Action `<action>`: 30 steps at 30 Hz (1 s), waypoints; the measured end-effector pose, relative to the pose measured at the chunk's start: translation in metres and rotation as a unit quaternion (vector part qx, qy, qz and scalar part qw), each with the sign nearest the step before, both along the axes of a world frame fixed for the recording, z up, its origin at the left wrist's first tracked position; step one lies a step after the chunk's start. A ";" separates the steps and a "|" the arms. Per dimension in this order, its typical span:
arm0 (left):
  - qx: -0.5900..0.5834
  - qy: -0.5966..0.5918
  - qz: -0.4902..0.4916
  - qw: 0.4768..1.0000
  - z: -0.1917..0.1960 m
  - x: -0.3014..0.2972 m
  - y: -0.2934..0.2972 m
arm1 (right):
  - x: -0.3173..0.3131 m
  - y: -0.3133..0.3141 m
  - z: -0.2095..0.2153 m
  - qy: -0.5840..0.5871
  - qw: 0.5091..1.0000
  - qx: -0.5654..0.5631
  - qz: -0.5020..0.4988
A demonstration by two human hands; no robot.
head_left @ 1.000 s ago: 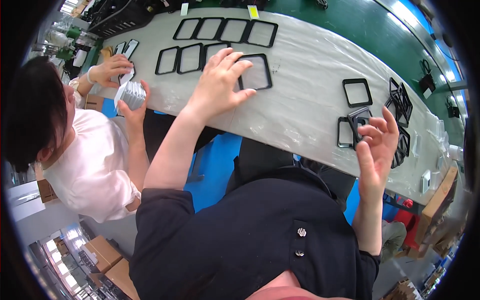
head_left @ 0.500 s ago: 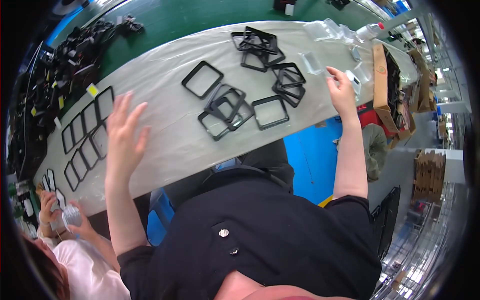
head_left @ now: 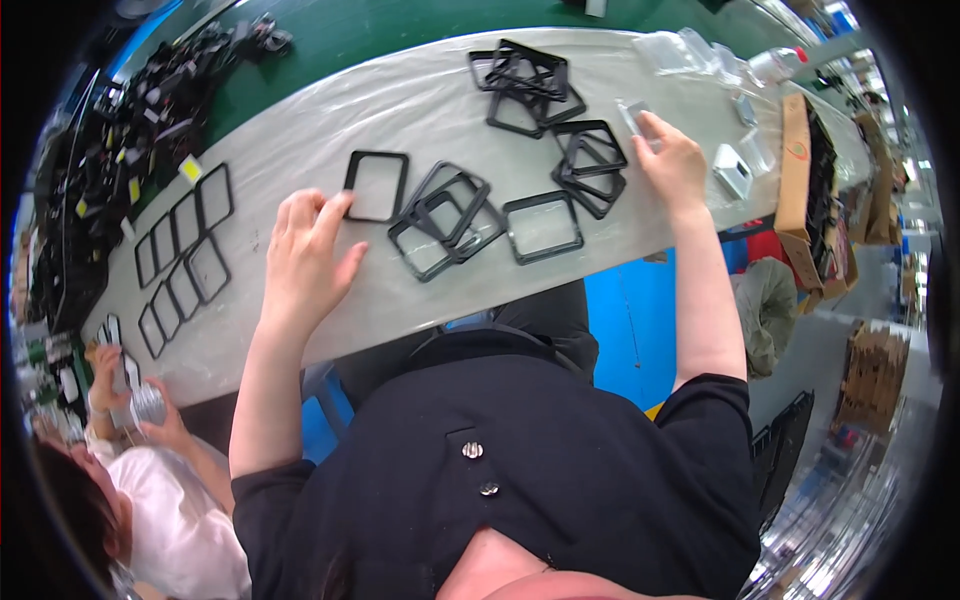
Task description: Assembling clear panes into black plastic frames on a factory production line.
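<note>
My left hand (head_left: 308, 248) lies at the left side of a single black rectangular frame (head_left: 405, 187). Its index fingertip touches that frame's edge, with the thumb held apart. My right hand (head_left: 672, 165) pinches a small clear flat piece (head_left: 630, 112) between thumb and fingers; part of the piece is hidden by the fingers. Between my hands lie overlapping black frames (head_left: 445, 215), a separate frame (head_left: 543, 228) nearer me, and another overlapping group (head_left: 592, 165). More frames (head_left: 520, 80) are heaped at the far side.
Black frames (head_left: 185, 235) stand in two rows on the left. Dark parts (head_left: 170, 95) are piled beyond them. At right are clear plastic trays (head_left: 675, 52), a bottle (head_left: 778, 67), a white box (head_left: 733, 170) and a cardboard box (head_left: 795, 165). A co-worker's hands (head_left: 160, 415) work at lower left.
My left hand has moved right to the single frame, which now sits straighter and farther left. My right hand has closed in on the clear piece, which now looks narrower.
</note>
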State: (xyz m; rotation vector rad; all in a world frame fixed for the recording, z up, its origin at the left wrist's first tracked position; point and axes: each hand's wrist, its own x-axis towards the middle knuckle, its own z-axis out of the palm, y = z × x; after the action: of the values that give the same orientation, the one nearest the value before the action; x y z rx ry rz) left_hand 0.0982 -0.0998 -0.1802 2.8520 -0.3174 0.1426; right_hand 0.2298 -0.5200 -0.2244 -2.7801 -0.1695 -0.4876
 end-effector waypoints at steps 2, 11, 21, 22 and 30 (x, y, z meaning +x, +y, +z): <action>-0.021 -0.028 -0.033 0.999 0.005 0.007 0.001 | -0.001 -0.002 0.000 -0.043 0.999 0.007 0.007; -0.138 0.053 -0.077 0.986 -0.019 0.049 0.025 | -0.004 -0.009 0.021 -0.107 0.986 -0.121 -0.041; -0.290 -0.120 0.009 0.950 -0.016 0.002 0.034 | -0.012 0.016 0.042 -0.083 0.992 0.056 -0.080; -0.279 -0.147 0.007 0.949 -0.013 -0.003 0.030 | -0.017 0.040 0.050 -0.058 0.974 0.220 -0.018; -0.343 -0.181 -0.026 0.921 0.022 -0.046 0.013 | -0.103 0.236 0.094 0.293 0.743 0.537 0.272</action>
State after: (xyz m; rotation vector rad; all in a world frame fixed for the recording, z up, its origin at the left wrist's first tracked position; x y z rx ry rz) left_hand 0.0525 -0.0865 -0.1586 2.1065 -0.3313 0.6401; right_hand 0.1267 -0.2836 -0.1302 -1.4943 -0.3798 0.3760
